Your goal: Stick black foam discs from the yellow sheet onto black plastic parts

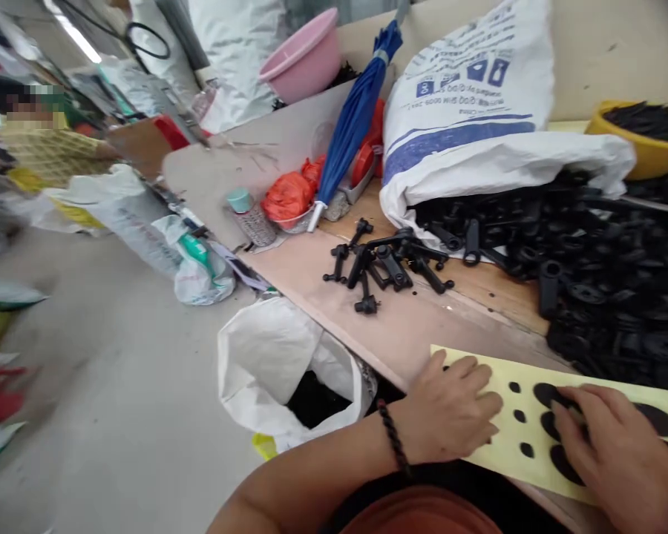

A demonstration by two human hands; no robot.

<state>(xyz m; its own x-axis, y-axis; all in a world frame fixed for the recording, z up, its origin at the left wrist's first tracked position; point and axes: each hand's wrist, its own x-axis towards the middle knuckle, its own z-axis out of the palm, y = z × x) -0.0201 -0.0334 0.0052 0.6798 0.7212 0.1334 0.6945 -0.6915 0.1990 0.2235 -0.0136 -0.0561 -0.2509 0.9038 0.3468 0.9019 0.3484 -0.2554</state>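
Observation:
A pale yellow sheet [504, 452] with small and large black oval stickers lies at the bench's front edge. My left hand [453, 408], with a dark beaded bracelet on its wrist, rests on the sheet's left end, fingers curled down onto it. Over the larger ovals, my right hand [626, 449] has thumb and fingers closed on a black oval sticker [576, 411], partly hidden by the fingers. Whether the sticker has come off the sheet I cannot tell. Several black plastic crank-shaped parts [390, 263] lie beyond my left hand.
A large heap of black plastic parts [606, 311] spills from a white sack [467, 96] at right. A blue umbrella [353, 111], an orange bag [289, 196] and a patterned bottle [251, 219] stand farther left. Below the edge sits an open white sack [261, 356]. Another person [50, 148] works far left.

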